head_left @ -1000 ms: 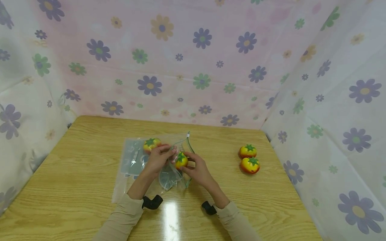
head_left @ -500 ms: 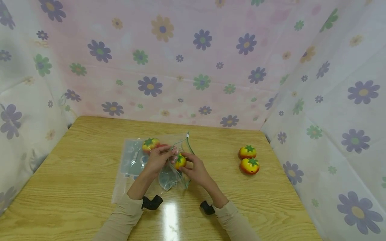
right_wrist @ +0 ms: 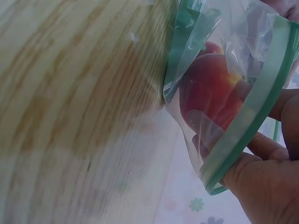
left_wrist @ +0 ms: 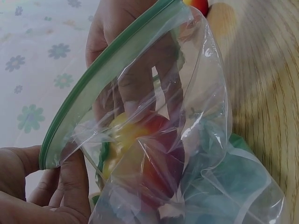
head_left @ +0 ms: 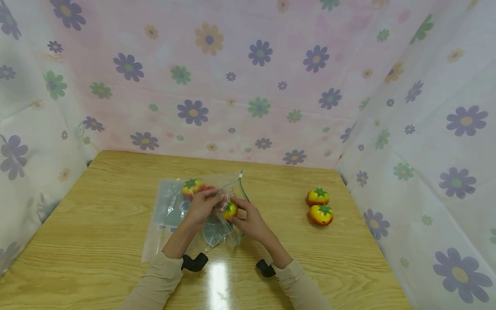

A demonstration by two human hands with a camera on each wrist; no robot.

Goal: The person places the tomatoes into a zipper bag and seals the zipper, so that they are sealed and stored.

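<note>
A clear zip bag (head_left: 153, 247) with a green seal lies on the table, its mouth held up and open toward the right. My left hand (head_left: 198, 209) pinches the rim of that mouth. Inside the mouth, my right hand (head_left: 252, 220) grips a toy tomato (head_left: 230, 210), yellow and red with a green leafy top. Through the plastic, the left wrist view shows the fingers around this tomato (left_wrist: 145, 154). The right wrist view shows its red underside (right_wrist: 205, 91). Deeper in the bag sits another toy tomato (head_left: 193, 187), with something red beside it, partly hidden by my left fingers.
Two more toy tomatoes (head_left: 317, 196) stand close together on the right of the wooden table (head_left: 337, 267). Flowered cloth (head_left: 232, 86) hangs behind the table and along both sides. A black wrist mount (head_left: 195, 261) sits at my left cuff, with another at the right.
My right hand has moved slightly left and down, carrying the tomato farther into the bag's mouth. My left hand has stayed nearly still on the rim.
</note>
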